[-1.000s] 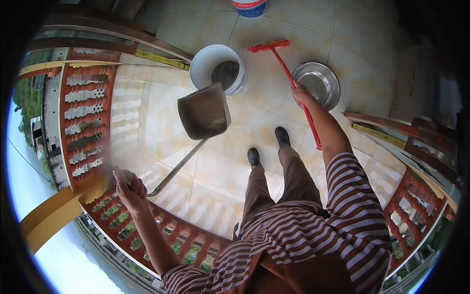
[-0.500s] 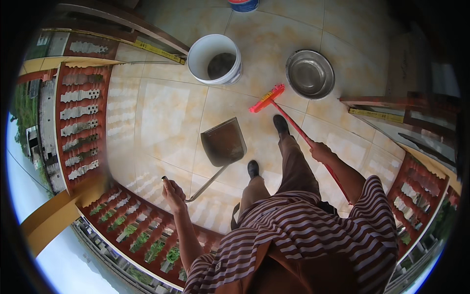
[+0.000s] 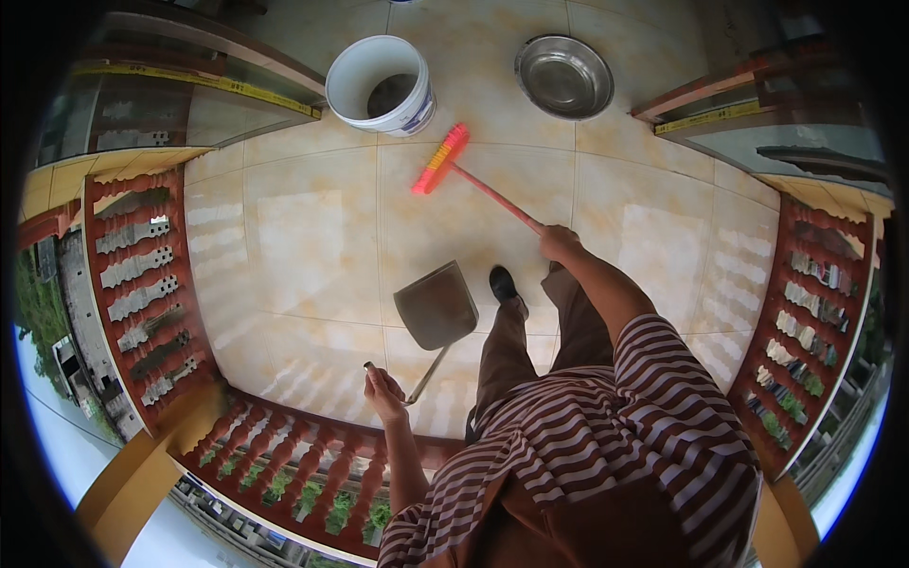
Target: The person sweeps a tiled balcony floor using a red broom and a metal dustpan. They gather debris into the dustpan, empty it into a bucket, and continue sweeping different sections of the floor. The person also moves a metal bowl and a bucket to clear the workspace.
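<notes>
My left hand (image 3: pixel 383 394) is closed around the handle of a long-handled metal dustpan (image 3: pixel 438 305). The handle's end pokes out above my fist, and the pan lies low over the tiles in front of my feet; whether it touches them I cannot tell. In my closed right hand (image 3: pixel 561 243) is the red stick of a broom (image 3: pixel 442 159) with pink and yellow bristles. The broom head is out ahead, beyond the dustpan and just short of the white bucket (image 3: pixel 343 93). My forearm hides the rear of the stick.
A round metal basin (image 3: pixel 564 78) sits right of the bucket near the doorway. Glass door panels with brown frames (image 3: pixel 227 47) stand at both sides. Red baluster railings (image 3: pixel 142 284) border the tiled balcony floor (image 3: pixel 312 218) left, right and behind me.
The broom head has swung left, from near the basin toward the bucket. My right arm now reaches further forward. My view has turned and my feet have shifted; the dustpan stays in my left hand.
</notes>
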`<move>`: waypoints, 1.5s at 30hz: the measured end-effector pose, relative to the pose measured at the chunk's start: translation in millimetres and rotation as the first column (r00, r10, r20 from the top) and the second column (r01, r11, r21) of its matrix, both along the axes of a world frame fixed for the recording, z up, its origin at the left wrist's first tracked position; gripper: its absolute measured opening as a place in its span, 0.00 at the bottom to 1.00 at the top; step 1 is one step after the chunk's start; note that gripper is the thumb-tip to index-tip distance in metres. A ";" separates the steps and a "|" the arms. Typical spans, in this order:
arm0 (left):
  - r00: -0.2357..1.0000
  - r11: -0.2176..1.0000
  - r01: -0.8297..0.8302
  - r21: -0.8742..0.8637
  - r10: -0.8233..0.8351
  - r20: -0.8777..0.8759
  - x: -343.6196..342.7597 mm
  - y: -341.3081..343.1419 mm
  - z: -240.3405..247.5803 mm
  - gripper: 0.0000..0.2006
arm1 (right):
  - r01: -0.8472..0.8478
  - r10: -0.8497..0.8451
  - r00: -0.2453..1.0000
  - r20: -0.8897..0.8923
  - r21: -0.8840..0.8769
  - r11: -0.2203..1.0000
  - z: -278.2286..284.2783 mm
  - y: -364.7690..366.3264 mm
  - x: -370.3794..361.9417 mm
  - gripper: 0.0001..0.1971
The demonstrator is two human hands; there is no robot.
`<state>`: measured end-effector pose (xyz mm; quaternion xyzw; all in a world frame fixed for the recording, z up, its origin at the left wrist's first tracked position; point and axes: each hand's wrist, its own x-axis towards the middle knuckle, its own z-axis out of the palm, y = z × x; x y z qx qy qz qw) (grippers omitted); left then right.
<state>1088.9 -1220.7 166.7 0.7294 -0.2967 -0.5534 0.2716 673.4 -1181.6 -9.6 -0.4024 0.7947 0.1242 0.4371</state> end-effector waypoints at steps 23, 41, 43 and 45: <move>0.790 0.790 0.613 -0.034 -0.612 0.019 -173.5 7.9 -15.5 0.21 | 0.347 -0.337 0.914 -0.227 0.003 0.938 67.5 290.7 -232.2 0.27; 0.513 0.498 0.857 -0.134 -0.847 0.137 -456.6 55.8 -20.6 0.21 | 0.709 -0.718 0.687 -0.113 -0.114 0.696 84.5 439.0 -354.9 0.20; 0.456 0.444 0.887 -0.131 -0.885 0.090 -477.7 52.7 -21.2 0.21 | 0.732 -0.748 0.660 -0.063 -0.167 0.660 60.4 389.4 -380.3 0.26; 0.420 0.412 0.901 -0.131 -0.907 0.035 -511.4 59.5 -23.7 0.21 | 0.784 -0.806 0.584 -0.096 -0.193 0.591 8.4 367.6 -400.1 0.25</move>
